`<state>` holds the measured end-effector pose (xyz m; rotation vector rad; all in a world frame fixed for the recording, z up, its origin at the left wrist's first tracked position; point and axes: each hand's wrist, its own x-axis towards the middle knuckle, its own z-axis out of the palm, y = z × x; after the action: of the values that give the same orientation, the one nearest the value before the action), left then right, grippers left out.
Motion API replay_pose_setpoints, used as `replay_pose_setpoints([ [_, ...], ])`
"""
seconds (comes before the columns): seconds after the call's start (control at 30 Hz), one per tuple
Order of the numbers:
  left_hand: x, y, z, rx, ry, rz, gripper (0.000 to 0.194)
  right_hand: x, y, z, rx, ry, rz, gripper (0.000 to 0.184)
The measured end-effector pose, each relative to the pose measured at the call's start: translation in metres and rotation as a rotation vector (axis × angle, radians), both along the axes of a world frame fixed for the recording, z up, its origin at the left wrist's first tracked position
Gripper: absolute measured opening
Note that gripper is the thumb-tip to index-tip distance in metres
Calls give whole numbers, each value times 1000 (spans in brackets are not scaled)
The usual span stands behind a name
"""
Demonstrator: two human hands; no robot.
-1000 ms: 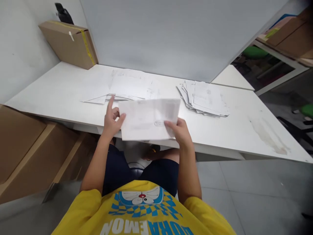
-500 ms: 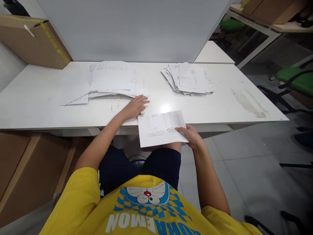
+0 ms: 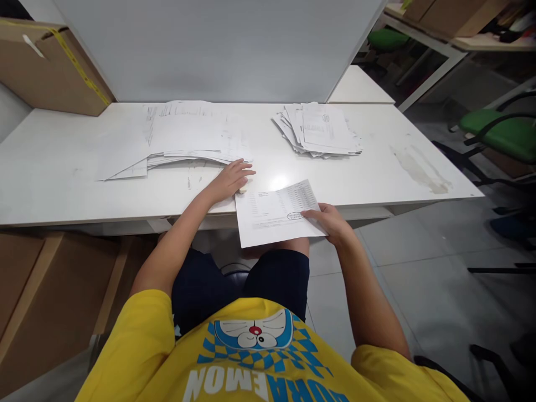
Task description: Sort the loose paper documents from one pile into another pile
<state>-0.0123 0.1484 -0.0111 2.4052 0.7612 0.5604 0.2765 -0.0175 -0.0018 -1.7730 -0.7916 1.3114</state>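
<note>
The right hand (image 3: 333,222) is gripping the right side of a printed sheet (image 3: 276,216), its thumb lying on top near a dark oval stamp (image 3: 295,216) and its other fingers mostly hiding beneath the paper. The left hand (image 3: 231,181) is resting palm down at the front of the worktop (image 3: 335,178), its fingers reaching out loosely and slightly apart, with the thumb side lying close to the sheet's upper left corner; whether it is touching the paper is hard to tell. A small pale brown thing is showing under that hand, too covered to identify. The sheet is slanting across the worktop's front edge, its near part hanging over the lap, and its fine rows of print are staying too small to read. Beyond the left hand, a wide stack of white paper (image 3: 188,131) is lying with uneven layered edges, a pointed corner sticking out to the left; glare is washing out part of its surface. A smaller, fanned paper pile (image 3: 320,129) is sitting to the right. Behind them a smooth grey panel (image 3: 218,50) is standing, while a brown cardboard box (image 3: 54,70) with yellow tape is leaning at the far left, cut off by the view's edge.
</note>
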Motion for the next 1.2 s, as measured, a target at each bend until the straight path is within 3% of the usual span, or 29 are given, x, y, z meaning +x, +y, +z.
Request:
replay_pose_setpoints([
  [0.47, 2, -6, 11, -2, 119, 27, 46, -4, 7, 11, 1, 42, -33, 18],
  [0.8, 4, -13, 6, 56, 152, -25, 51, -3, 9, -5, 16, 21, -68, 17],
  [0.97, -1, -8, 6, 55, 63, 0, 60, 23, -4, 4, 43, -5, -57, 22],
  [1.07, -4, -19, 8, 255, -41, -22, 62, 57, -6, 13, 161, -49, -275, 23],
  [1.13, -9, -33, 5, 394, -81, 3, 56, 77, 6, 14, 369, -20, -527, 23],
  [1.2, -17, -48, -1, 439, -52, 116, 43, 90, 29, 8, 587, 30, -719, 24],
])
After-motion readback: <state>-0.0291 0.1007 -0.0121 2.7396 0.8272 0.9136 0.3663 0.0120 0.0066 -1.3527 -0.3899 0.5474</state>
